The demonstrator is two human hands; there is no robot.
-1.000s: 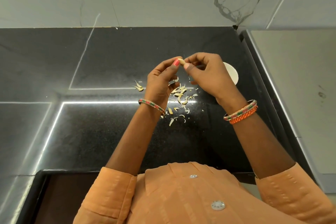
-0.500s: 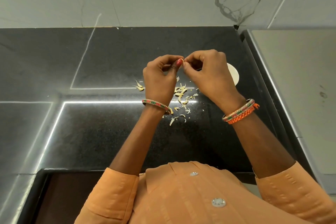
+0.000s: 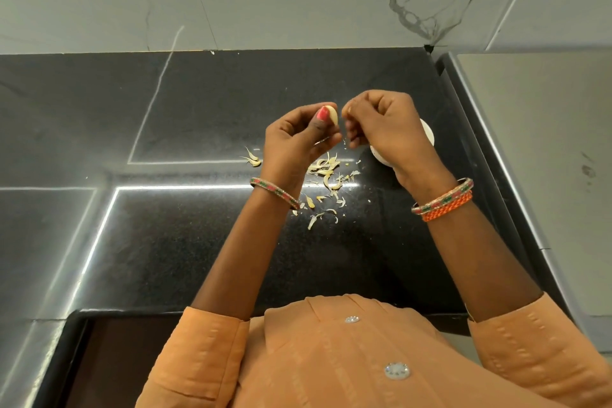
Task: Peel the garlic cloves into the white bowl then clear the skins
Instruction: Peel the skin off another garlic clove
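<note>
Drawn apart, the left hand pinches the garlic clove, the right hand is curled, and skins remain uncleared.

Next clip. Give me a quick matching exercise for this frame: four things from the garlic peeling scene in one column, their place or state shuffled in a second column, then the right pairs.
Things
1. pale peeled garlic clove
2. round white bowl
3. scattered papery garlic skins
4. right hand

Places or states
A. loose on the black stone counter
B. pinched in the grip of the left hand
C. fingers curled, apart from the clove
D. mostly hidden under the right hand

Pairs: 1-B, 2-D, 3-A, 4-C
</note>
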